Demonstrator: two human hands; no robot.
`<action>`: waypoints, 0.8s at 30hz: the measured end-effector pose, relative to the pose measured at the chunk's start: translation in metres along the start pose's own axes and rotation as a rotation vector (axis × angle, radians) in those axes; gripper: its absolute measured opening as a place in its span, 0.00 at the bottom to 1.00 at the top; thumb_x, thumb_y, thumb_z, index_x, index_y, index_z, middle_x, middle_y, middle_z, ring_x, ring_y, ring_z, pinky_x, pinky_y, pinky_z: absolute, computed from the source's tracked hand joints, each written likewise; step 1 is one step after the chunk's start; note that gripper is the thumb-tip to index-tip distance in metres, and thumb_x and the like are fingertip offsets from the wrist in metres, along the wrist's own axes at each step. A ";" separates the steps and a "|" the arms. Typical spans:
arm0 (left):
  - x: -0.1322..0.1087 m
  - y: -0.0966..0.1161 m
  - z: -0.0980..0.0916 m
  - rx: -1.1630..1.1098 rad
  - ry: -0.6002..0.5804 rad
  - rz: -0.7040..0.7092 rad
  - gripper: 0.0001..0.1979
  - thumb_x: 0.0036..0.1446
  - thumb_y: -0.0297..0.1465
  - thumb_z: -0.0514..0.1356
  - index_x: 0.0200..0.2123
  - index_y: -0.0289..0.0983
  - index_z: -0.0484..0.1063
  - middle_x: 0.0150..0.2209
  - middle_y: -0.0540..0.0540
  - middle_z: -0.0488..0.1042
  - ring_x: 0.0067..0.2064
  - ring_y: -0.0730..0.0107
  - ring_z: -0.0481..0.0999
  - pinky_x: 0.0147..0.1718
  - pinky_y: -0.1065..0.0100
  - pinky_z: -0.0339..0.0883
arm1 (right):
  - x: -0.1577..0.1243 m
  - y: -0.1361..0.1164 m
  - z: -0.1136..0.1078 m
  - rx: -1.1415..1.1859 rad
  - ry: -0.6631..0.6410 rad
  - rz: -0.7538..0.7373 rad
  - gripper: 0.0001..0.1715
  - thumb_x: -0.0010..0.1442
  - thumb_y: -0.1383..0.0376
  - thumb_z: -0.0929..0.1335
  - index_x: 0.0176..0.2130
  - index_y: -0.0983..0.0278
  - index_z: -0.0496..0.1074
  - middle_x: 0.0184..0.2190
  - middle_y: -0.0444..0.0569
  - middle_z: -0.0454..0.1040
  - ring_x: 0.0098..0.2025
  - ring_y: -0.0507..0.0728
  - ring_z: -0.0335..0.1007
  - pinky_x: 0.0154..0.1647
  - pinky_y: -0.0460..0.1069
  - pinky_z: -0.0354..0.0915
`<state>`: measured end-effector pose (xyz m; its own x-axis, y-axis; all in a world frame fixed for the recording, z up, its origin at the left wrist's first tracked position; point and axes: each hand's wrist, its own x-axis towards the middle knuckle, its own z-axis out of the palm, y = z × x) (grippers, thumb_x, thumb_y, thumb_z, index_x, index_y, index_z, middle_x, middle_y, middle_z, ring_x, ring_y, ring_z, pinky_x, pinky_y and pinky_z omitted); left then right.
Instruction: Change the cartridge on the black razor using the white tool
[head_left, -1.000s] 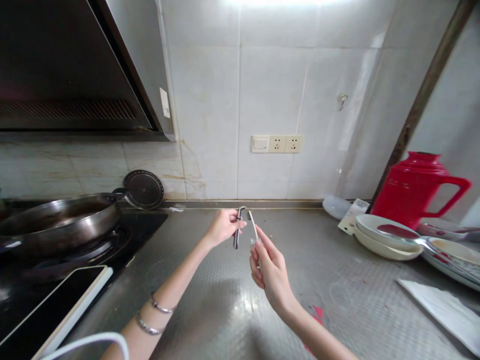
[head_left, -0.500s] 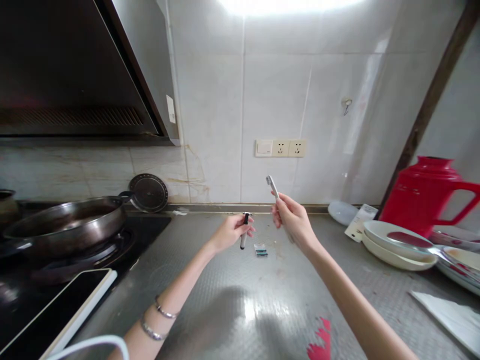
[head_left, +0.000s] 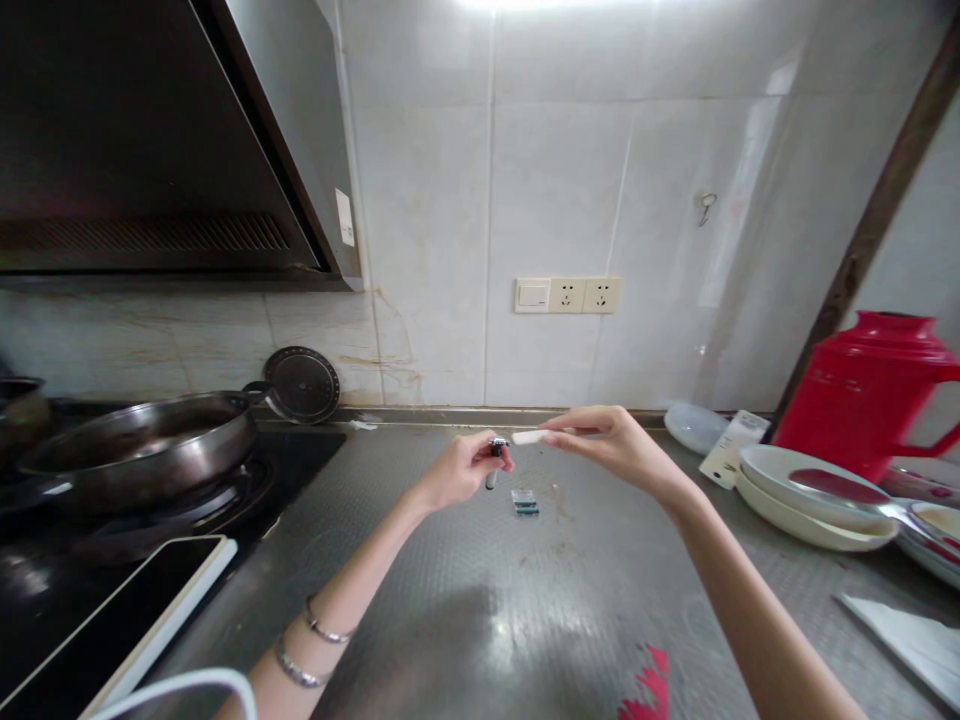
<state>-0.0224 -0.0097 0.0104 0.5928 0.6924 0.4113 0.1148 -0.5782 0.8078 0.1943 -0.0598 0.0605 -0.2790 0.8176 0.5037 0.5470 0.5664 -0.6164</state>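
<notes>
My left hand (head_left: 466, 466) is closed around a small razor (head_left: 492, 474) with a black and silver handle, its head up between the fingertips. Just to the right, my right hand (head_left: 600, 440) pinches a white toothbrush (head_left: 529, 437), now lying level with its head end close to the razor's head. Whether the two touch cannot be told. The brush's bristles are not visible. Below the hands, a small clear and teal packet (head_left: 525, 503) lies on the metal counter (head_left: 450, 600).
A pan (head_left: 150, 450) sits on the stove at left, with a phone (head_left: 127, 620) in front. At right are a red jug (head_left: 862, 400), stacked plates (head_left: 814, 500), a white card (head_left: 733, 448) and a white sheet (head_left: 907, 640).
My right hand has turned and lowered the toothbrush from upright to level, bringing its tip to the razor. My left hand has barely moved. The view has shifted slightly.
</notes>
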 end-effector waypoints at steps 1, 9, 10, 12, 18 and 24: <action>0.000 0.001 0.000 0.011 -0.008 0.002 0.03 0.54 0.24 0.55 0.32 0.32 0.69 0.32 0.43 0.75 0.36 0.70 0.73 0.37 0.70 0.64 | 0.000 0.000 0.001 -0.018 -0.004 -0.012 0.18 0.52 0.52 0.68 0.35 0.62 0.79 0.35 0.49 0.79 0.37 0.59 0.72 0.36 0.48 0.65; -0.001 -0.003 0.003 0.037 -0.035 0.013 0.03 0.55 0.25 0.55 0.33 0.32 0.68 0.34 0.42 0.75 0.37 0.69 0.74 0.36 0.69 0.64 | 0.002 0.011 -0.002 -0.046 -0.021 0.029 0.19 0.48 0.52 0.70 0.35 0.62 0.79 0.32 0.49 0.79 0.36 0.59 0.73 0.36 0.48 0.66; -0.001 -0.004 0.003 0.034 -0.040 0.009 0.03 0.55 0.25 0.55 0.33 0.32 0.68 0.34 0.42 0.75 0.37 0.69 0.74 0.36 0.69 0.64 | 0.002 0.010 -0.002 -0.039 -0.033 0.010 0.19 0.49 0.52 0.70 0.35 0.62 0.79 0.32 0.49 0.79 0.35 0.58 0.73 0.35 0.48 0.66; -0.001 -0.003 0.004 0.030 -0.050 -0.002 0.03 0.55 0.25 0.55 0.33 0.32 0.67 0.33 0.42 0.76 0.36 0.69 0.74 0.35 0.68 0.64 | 0.002 0.008 0.000 -0.031 -0.066 -0.041 0.18 0.50 0.52 0.69 0.35 0.61 0.79 0.31 0.48 0.79 0.33 0.56 0.73 0.34 0.48 0.65; -0.002 -0.001 0.003 0.006 -0.065 -0.013 0.03 0.55 0.24 0.54 0.32 0.32 0.67 0.33 0.42 0.76 0.38 0.69 0.74 0.38 0.68 0.64 | 0.003 0.013 -0.001 -0.035 -0.035 -0.018 0.18 0.49 0.52 0.70 0.34 0.63 0.79 0.31 0.49 0.79 0.34 0.57 0.72 0.34 0.48 0.65; -0.002 0.000 0.004 -0.008 -0.076 -0.004 0.03 0.55 0.25 0.55 0.32 0.32 0.68 0.32 0.42 0.76 0.36 0.69 0.74 0.35 0.69 0.65 | 0.007 0.012 0.006 -0.006 -0.088 -0.179 0.16 0.51 0.53 0.70 0.34 0.62 0.79 0.28 0.48 0.78 0.31 0.55 0.71 0.34 0.48 0.64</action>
<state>-0.0200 -0.0126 0.0077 0.6512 0.6600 0.3748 0.1113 -0.5715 0.8130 0.1943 -0.0469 0.0531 -0.4402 0.7099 0.5498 0.4869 0.7032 -0.5181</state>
